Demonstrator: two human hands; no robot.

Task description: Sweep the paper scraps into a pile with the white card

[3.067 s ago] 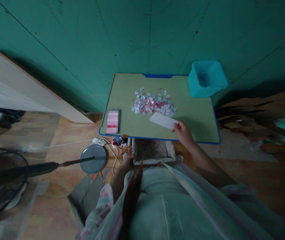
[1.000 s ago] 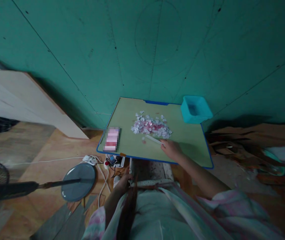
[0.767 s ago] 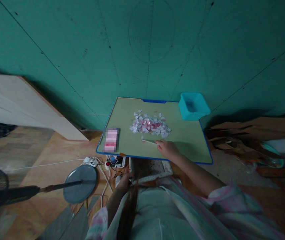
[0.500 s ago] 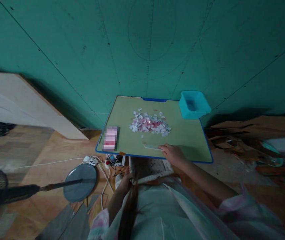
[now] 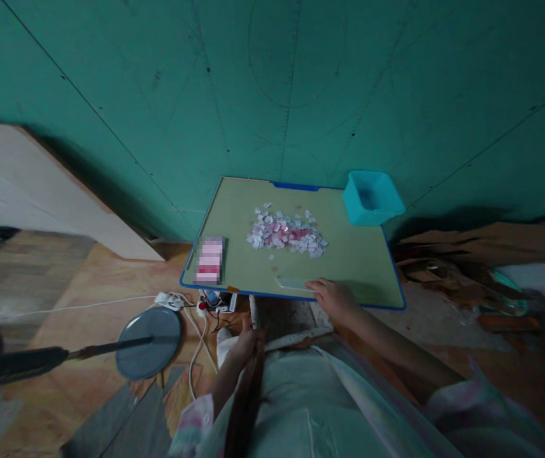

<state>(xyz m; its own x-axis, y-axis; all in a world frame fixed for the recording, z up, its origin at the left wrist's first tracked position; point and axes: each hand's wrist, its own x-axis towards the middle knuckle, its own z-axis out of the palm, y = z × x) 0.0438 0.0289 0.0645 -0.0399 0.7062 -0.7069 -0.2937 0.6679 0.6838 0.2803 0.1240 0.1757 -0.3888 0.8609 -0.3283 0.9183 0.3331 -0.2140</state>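
My right hand [image 5: 335, 299] rests low over the front edge of a pale green board [image 5: 363, 254] with a blue rim. Its fingers are closed on one end of a flat, whitish strip [image 5: 291, 284], lying close to the surface. Beyond the strip is a loose heap of small torn-looking white and pink paper pieces [image 5: 284, 234]. My left hand [image 5: 247, 340] is down below the board's front edge, its fingers bent beside a paint-speckled bar [image 5: 253, 310]. What it grips is partly hidden by dark hair.
A turquoise plastic bin [image 5: 372, 198] stands at the board's back right corner. On the left lies a blurred-out pink and white packet [image 5: 210, 259]. A fan with a round grey base [image 5: 149, 343], cables [image 5: 199, 346] and a power strip [image 5: 225, 300] are on the floor. Cardboard [image 5: 492, 238] lies right.
The view has shifted slightly. My right hand has edged a little to the right, and the strip looks flatter. The paper heap looks the same.
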